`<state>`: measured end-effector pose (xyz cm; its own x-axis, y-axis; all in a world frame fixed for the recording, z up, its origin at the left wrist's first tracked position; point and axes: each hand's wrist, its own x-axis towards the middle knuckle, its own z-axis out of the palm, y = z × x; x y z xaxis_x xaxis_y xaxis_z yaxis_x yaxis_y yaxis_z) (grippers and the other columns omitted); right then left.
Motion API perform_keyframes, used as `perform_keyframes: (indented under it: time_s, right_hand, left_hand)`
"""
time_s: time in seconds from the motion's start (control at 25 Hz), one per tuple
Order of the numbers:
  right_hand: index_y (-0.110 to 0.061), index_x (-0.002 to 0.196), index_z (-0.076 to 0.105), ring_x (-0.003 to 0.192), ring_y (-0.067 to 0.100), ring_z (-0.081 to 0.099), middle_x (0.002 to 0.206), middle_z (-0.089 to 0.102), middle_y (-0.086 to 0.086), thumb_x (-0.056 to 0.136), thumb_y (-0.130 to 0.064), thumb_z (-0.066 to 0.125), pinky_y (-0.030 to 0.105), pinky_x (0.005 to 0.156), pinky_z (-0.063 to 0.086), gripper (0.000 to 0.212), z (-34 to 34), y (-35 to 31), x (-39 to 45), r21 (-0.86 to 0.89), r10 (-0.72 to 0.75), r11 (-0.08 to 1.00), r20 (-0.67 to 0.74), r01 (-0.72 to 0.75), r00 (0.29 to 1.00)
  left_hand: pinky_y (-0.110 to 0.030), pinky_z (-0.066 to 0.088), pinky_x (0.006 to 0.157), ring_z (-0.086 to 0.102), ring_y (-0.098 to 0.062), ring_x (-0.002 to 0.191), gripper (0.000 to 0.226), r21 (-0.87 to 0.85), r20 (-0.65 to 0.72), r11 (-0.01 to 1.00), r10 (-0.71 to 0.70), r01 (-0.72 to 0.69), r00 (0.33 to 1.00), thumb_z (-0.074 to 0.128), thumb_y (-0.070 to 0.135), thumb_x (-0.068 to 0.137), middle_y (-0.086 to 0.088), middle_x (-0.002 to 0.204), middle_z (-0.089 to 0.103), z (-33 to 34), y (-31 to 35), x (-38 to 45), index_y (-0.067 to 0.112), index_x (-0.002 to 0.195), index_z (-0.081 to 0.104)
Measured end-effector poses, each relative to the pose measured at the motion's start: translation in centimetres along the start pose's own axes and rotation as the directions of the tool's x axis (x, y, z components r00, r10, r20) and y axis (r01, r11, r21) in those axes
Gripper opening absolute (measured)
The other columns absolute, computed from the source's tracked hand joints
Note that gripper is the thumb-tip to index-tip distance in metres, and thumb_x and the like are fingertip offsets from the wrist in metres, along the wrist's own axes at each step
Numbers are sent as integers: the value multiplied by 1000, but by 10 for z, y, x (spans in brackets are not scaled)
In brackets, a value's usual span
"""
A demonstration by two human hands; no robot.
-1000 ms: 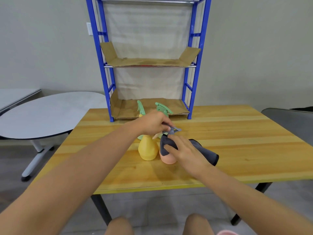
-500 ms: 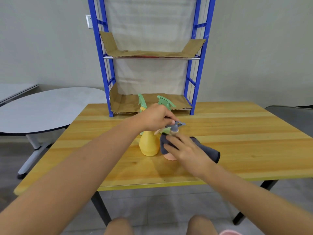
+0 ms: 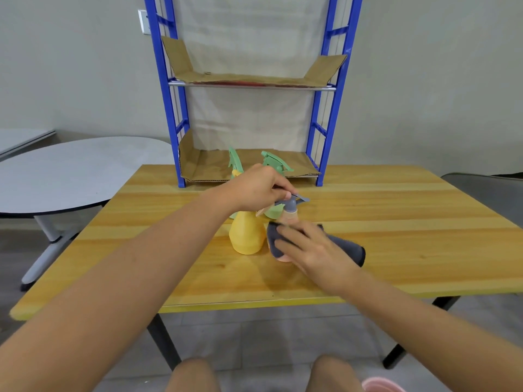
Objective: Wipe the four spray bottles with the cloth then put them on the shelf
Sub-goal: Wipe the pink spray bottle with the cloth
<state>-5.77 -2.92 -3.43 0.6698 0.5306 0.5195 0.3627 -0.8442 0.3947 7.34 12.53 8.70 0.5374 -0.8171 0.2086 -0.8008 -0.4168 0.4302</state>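
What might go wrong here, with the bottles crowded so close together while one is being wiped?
The right hand rubs the grey cloth on the pink bottle, right beside the yellow bottle; a wide stroke could knock it over. The left hand grips the pink bottle's grey trigger head, so a squeeze might spray.

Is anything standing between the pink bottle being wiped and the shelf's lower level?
Yes. A green bottle stands just behind the pink bottle, toward the shelf; the yellow bottle stands to its left, off that line.
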Motion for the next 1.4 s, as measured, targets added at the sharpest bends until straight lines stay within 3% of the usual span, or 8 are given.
perform_keyframes:
  time_s: [0.12,0.32,0.56,0.76,0.88,1.0,1.2,1.4]
  right_hand:
    - [-6,107,63,109,32,54,121,59,10,96,-4,42,41,86,50,24,12,-22,-20,-60,-127,989,112,135,985]
    - [-7,105,64,98,30,56,112,61,10,89,-3,54,40,82,46,20,-4,-2,24,-24,158,987,-8,-158,987]
    - [-12,96,60,96,29,54,104,59,6,88,-7,51,39,85,47,13,10,-37,2,-74,-43,996,191,58,981]
    - [-7,107,63,96,32,53,114,60,11,86,0,52,43,82,46,24,-9,-1,31,-67,177,982,15,-176,984]
    - [-9,111,64,108,35,55,124,59,12,92,-5,42,45,89,45,29,2,-11,-3,-25,76,997,19,-75,997]
    - [-8,108,64,104,34,57,124,60,9,91,-3,57,44,83,49,19,5,-15,-32,-50,-97,994,80,101,992]
    - [-2,117,66,111,34,56,133,57,12,94,-2,60,42,92,47,24,-6,23,-14,75,100,993,-151,-90,983]
    - [-8,109,68,106,32,60,125,63,9,97,-1,42,40,88,51,30,4,2,-48,14,-151,988,-37,152,988]
  left_hand:
    - [-8,38,67,59,5,85,24,-13,3,1000,-4,4,1000,63,24,100,8,109,74,1,0,1,26,120,75]
    - [-10,43,70,62,3,87,22,-25,-9,1000,-6,6,1000,64,25,99,10,104,74,1,0,0,28,117,76]
    - [-14,47,65,66,-5,82,23,-41,2,999,-23,23,1000,64,25,99,10,98,75,2,-1,1,27,118,75]
    - [-8,39,69,61,6,84,23,-35,-12,999,-10,10,1000,64,25,99,11,104,75,3,-2,1,29,118,76]
    - [-8,39,65,62,5,82,23,-42,-3,999,-27,27,1000,63,26,99,11,105,75,3,-3,2,31,119,75]
    - [-10,40,63,64,1,81,23,-48,-2,998,-43,43,999,63,26,100,11,103,75,4,-5,2,31,119,74]
    - [-11,44,76,64,3,92,23,-59,-4,998,-32,31,999,64,25,99,11,111,74,4,-3,1,32,118,75]
    - [-18,49,84,64,-1,100,24,-61,11,998,-33,33,999,64,23,99,10,116,73,4,-3,3,31,118,75]
